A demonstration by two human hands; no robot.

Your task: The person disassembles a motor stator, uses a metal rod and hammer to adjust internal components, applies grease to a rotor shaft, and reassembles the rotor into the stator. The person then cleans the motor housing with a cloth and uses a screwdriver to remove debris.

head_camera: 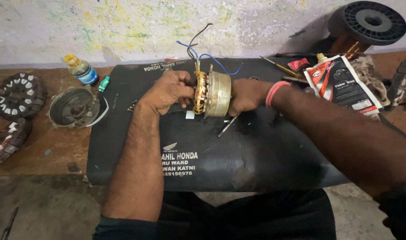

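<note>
1. We gripped the motor (213, 94) mid-mat (123, 151), left hand (167, 91) curled at nine o'clock, right hand (244, 95) fisted at three.
2. Our grip could have snagged the wires (212, 58) at twelve.

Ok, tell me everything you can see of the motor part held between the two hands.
The motor part is a round stator with copper-coloured windings tied in yellow, joined to a dull gold metal cover. It is held on edge above the black mat. Blue and black wires rise from its top. The left hand grips the winding side; the right hand holds the cover side.
</note>
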